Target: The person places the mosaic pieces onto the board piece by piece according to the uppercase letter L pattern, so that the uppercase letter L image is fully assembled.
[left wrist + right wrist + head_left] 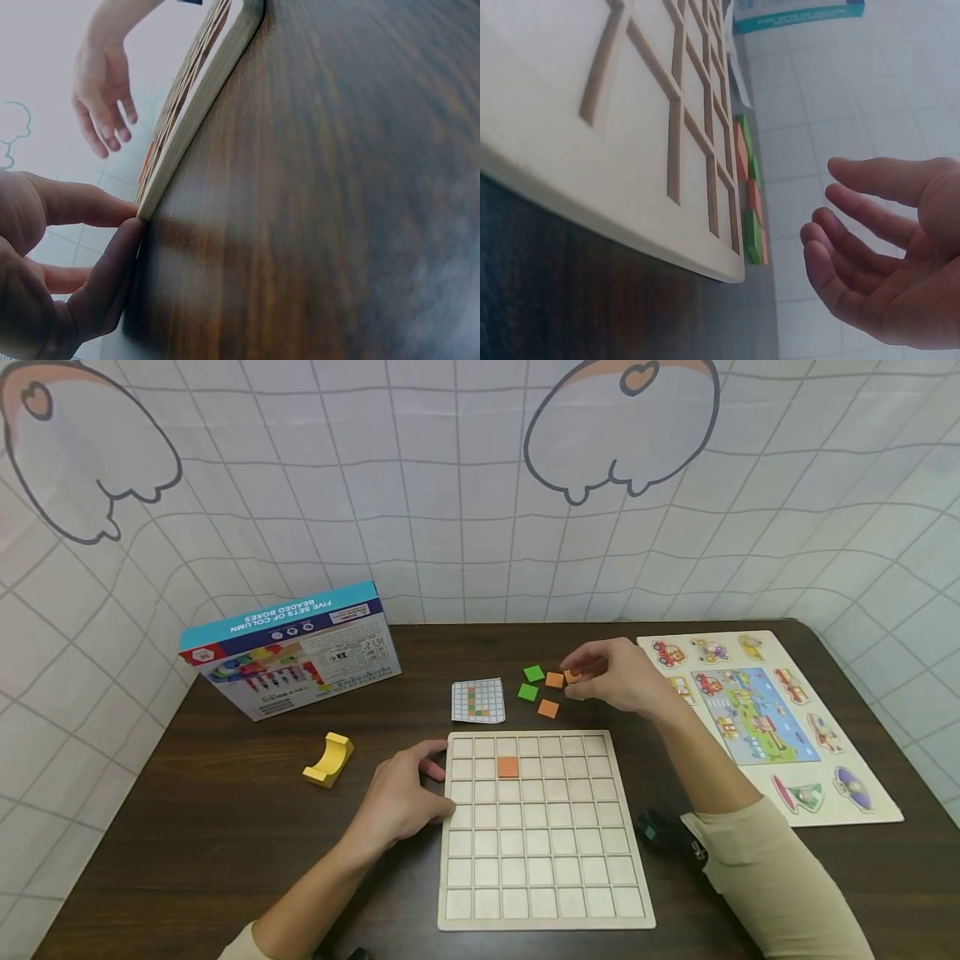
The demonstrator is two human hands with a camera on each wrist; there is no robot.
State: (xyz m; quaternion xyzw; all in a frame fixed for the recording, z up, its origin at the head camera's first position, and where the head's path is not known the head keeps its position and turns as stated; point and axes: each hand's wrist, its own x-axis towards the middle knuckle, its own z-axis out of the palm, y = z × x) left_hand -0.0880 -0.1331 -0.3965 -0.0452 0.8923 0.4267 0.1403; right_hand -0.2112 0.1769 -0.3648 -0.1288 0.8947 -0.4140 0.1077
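While my left hand (401, 797) is resting with loose fingers against the board's (542, 881) left edge, only one orange tile (507, 767) is sitting in the grid, so I judge nearly everything is left. Farther back, my right hand (611, 675) is pinching an orange tile (572, 676) among the loose tiles (542, 691) beside the pattern card (477, 701).

The worktop (225, 810) is dark wood with a visible grain and a soft sheen. The grid board (543, 831) is pale, matt, unpainted wood. The box (292, 647) is glossy printed card.
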